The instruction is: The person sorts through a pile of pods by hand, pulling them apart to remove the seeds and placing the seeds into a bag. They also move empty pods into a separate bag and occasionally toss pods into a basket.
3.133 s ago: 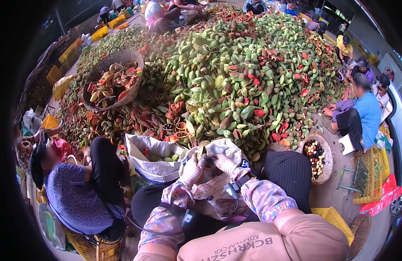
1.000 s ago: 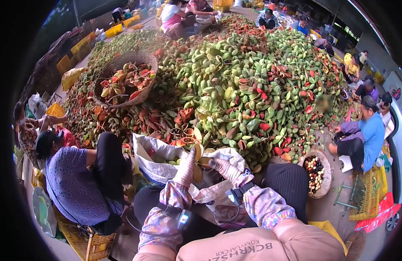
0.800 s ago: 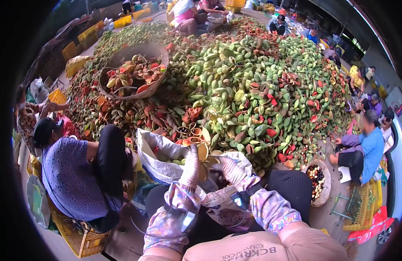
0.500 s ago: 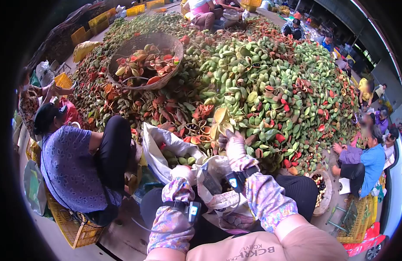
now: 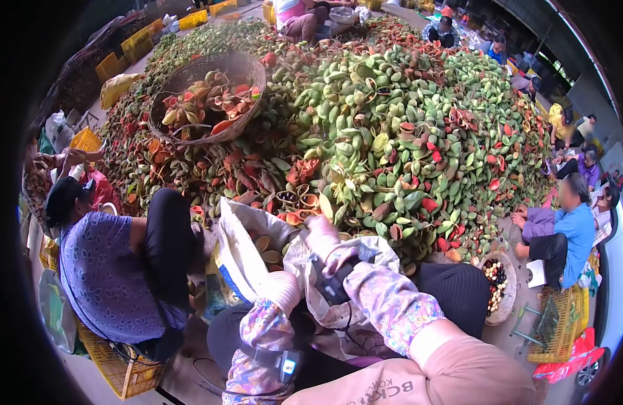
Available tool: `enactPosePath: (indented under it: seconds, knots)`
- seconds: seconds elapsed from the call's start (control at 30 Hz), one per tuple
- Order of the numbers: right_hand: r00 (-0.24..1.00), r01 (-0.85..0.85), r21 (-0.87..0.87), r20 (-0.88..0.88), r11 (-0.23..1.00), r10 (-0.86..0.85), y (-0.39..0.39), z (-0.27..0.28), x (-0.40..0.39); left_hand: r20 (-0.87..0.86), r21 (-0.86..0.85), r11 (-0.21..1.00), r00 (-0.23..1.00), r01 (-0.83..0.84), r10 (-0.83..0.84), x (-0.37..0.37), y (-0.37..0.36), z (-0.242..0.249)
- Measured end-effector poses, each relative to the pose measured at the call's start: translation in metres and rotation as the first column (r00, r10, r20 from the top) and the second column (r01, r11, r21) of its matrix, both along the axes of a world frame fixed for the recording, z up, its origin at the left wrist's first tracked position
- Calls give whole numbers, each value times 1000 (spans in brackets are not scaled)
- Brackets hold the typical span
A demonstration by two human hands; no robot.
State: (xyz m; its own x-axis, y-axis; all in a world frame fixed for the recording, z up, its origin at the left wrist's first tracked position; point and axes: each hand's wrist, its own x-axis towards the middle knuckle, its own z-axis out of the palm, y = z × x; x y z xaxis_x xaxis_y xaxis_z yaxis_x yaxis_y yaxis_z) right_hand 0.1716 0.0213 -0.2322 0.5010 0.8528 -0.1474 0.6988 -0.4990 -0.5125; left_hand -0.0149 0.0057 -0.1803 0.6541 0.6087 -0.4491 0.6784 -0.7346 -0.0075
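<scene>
My right hand [image 5: 321, 237], gloved, is over the white sacks in front of me; its fingers are smeared by motion, and anything in them cannot be made out. Lower and to the left, my left hand [image 5: 280, 291] is at the near edge of the sacks, its fingers hidden. The left white sack [image 5: 240, 253] stands open with pods [image 5: 263, 244] inside. Beside it, the right white sack [image 5: 331, 310] is open, its inside mostly hidden. Split pods [image 5: 294, 199] with dark seeds lie just beyond the sacks, on a big pile of green and red pods [image 5: 392, 142].
A wicker basket [image 5: 247, 121] of split pods rests on the pile. At the left a person [image 5: 112, 270] sits on a yellow crate [image 5: 132, 374]. A person in blue [image 5: 576, 236] sits at the right, near a round tray [image 5: 505, 307] of seeds. More people sit around the pile.
My right hand has moved left and back from the pile to over the sacks; the split pods it held are no longer seen in it. The view has shifted slightly.
</scene>
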Motion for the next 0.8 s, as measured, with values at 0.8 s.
enactPosePath:
  seconds: [0.8]
  knots:
    - [-125, 634, 255, -898, 730, 422, -161, 74, 10, 144, -975, 51, 444, 216, 885, 56, -17, 25]
